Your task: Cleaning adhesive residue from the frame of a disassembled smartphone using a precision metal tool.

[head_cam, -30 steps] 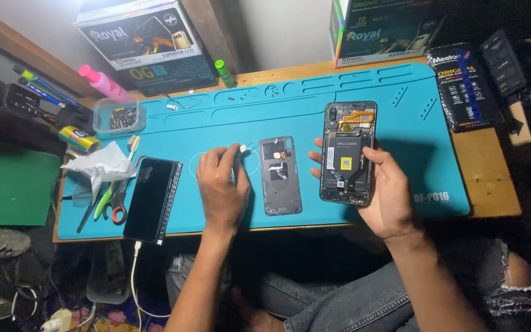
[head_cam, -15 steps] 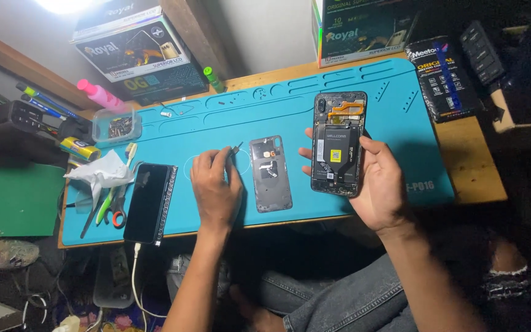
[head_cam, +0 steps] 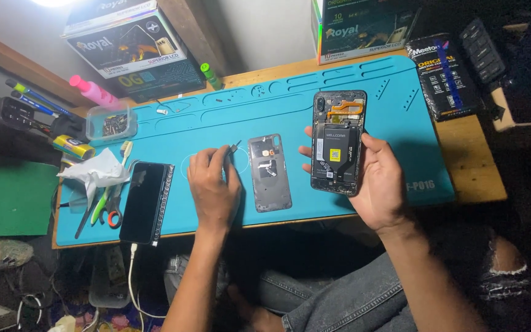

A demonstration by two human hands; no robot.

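Wooden worktop (head_cam: pixel 462 147) carries blue repair mat (head_cam: pixel 278 117). Right hand (head_cam: pixel 379 181) grips opened phone (head_cam: pixel 338 142), internals up, held off mat for viewing. Detached back cover (head_cam: pixel 269 172) lies betw. hands. Left hand (head_cam: pixel 212 187) rests on mat, clenched on thin tool (head_cam: pixel 233 147); tool type unclear, mostly hidden by fingers.

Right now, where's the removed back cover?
Head view: the grey back cover lies flat on the blue mat, between the left hand and the right hand's opened phone.
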